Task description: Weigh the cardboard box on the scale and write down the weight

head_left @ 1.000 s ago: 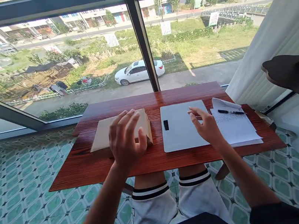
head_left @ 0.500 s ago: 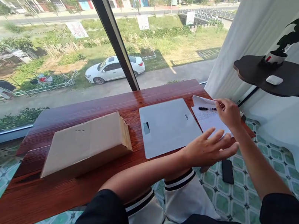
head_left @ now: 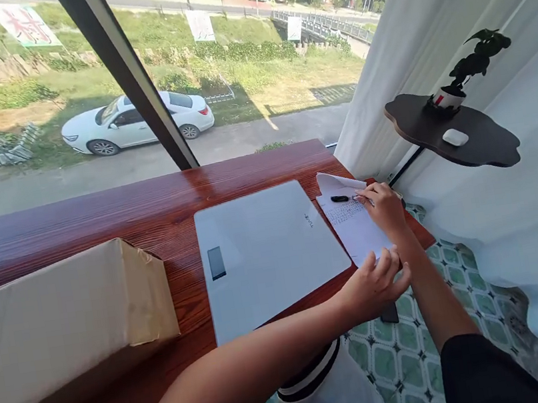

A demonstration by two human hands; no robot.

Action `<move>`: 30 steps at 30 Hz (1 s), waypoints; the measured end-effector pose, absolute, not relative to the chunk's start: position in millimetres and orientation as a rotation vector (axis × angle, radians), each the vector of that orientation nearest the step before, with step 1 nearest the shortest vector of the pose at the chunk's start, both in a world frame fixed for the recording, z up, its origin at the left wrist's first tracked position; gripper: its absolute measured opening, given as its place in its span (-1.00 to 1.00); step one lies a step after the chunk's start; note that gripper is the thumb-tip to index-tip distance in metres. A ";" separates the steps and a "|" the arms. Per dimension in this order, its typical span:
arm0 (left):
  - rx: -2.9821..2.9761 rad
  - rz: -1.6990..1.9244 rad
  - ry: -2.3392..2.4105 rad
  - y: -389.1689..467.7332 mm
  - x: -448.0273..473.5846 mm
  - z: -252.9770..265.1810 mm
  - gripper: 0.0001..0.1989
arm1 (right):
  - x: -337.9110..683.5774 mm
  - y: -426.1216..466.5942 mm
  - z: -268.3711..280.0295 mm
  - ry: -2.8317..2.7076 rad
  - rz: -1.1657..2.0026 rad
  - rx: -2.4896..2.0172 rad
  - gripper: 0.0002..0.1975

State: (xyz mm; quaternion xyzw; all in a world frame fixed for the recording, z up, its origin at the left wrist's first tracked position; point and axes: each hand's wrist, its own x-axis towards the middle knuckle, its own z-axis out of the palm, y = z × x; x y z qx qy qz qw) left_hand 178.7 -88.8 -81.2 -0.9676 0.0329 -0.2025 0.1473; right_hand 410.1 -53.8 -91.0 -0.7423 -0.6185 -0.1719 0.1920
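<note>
One pen (head_left: 339,198) lies on written sheets (head_left: 362,234) at the worktop's (head_left: 184,241) right end. Right hand (head_left: 385,208): fingertips at the pen's end; grip cannot be confirmed. Left hand (head_left: 375,285): loosely curled, holding nothing visible, by the sheets' near edge. Pinch the pen alone, clear of the sheets. Cardboard box (head_left: 64,319): contents hidden. Pot (head_left: 446,98): holds a plant (head_left: 477,59).

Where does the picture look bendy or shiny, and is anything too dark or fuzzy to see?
All in the head view: the window post leans and the cardboard box looks stretched, perhaps from a wide lens; daylight makes the table shiny along its far edge; the plant is nearly black; writing on the paper is too small to read; the right hand looks fairly clear.
</note>
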 end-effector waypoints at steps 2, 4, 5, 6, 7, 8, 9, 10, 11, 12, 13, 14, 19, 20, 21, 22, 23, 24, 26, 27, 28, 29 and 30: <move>-2.773 -0.647 0.059 -88.8 179.3 -83.7 -0.51 | 408.8 -56.2 -91.9 -1.750 -0.502 -2.115 -0.67; -2.767 -0.700 0.035 -89.2 180.3 -85.7 -0.53 | 407.0 -58.5 -91.7 -1.755 -0.513 -2.155 -0.67; -2.768 -0.712 0.038 -89.6 180.9 -86.4 -0.53 | 406.1 -59.5 -91.2 -1.757 -0.510 -2.176 -0.68; -2.773 -0.711 0.048 -90.1 181.4 -86.9 -0.53 | 405.2 -60.2 -90.5 -1.761 -0.499 -2.196 -0.69; -2.784 -0.698 0.059 -90.6 181.9 -87.3 -0.52 | 404.3 -60.8 -89.6 -1.762 -0.486 -2.213 -0.70; -2.799 -0.679 0.066 -91.0 182.4 -87.5 -0.51 | 403.4 -61.1 -88.4 -1.762 -0.473 -2.224 -0.71; -2.817 -0.660 0.068 -91.4 182.8 -87.7 -0.49 | 402.7 -61.2 -87.1 -1.760 -0.460 -2.231 -0.73; -2.835 -0.645 0.067 -91.7 183.1 -87.7 -0.48 | 402.0 -61.0 -85.9 -1.756 -0.448 -2.235 -0.75; -2.849 -0.636 0.066 -91.8 183.3 -87.6 -0.48 | 401.4 -60.7 -84.8 -1.751 -0.439 -2.238 -0.78; -2.859 -0.631 0.065 -91.8 183.5 -87.6 -0.47 | 401.1 -60.1 -84.1 -1.749 -0.437 -2.245 -0.81; -2.865 -0.630 0.066 -91.6 183.7 -87.5 -0.47 | 401.0 -59.5 -83.9 -1.749 -0.443 -2.259 -0.84; -2.868 -0.632 0.070 -91.5 183.8 -87.6 -0.47 | 401.0 -58.7 -84.2 -1.755 -0.454 -2.276 -0.85; -2.850 -0.689 0.055 -91.1 184.5 -90.0 -0.50 | 399.6 -57.4 -87.1 -1.686 -0.636 -2.284 -0.75; -2.842 -0.700 0.047 -91.2 184.7 -90.7 -0.51 | 398.4 -58.0 -86.1 -1.663 -0.689 -2.236 -0.72; -2.835 -0.705 0.043 -91.3 184.9 -91.2 -0.51 | 397.1 -59.0 -84.3 -1.643 -0.735 -2.180 -0.69; -2.830 -0.702 0.045 -91.5 185.0 -91.5 -0.51 | 395.8 -60.1 -81.6 -1.627 -0.768 -2.122 -0.68; -2.827 -0.693 0.048 -91.6 185.1 -91.6 -0.50 | 394.7 -61.2 -78.4 -1.602 -0.786 -2.074 -0.68; -2.826 -0.681 0.052 -91.7 185.1 -91.5 -0.50 | 394.2 -62.0 -75.0 -1.573 -0.789 -2.039 -0.70; -2.828 -0.664 0.058 -91.8 185.0 -90.7 -0.49 | 395.1 -62.7 -69.1 -1.511 -0.736 -1.989 -0.77; -2.828 -0.662 0.054 -91.8 184.9 -90.3 -0.50 | 396.5 -62.4 -67.3 -1.483 -0.667 -1.966 -0.79; -2.829 -0.664 0.048 -91.9 184.8 -89.9 -0.50 | 398.2 -61.8 -66.6 -1.452 -0.579 -1.938 -0.79; -2.829 -0.670 0.042 -91.9 184.8 -89.6 -0.51 | 399.9 -61.0 -67.0 -1.414 -0.474 -1.907 -0.76; -2.829 -0.677 0.038 -92.0 184.9 -89.4 -0.52 | 401.2 -60.3 -68.3 -1.369 -0.350 -1.868 -0.73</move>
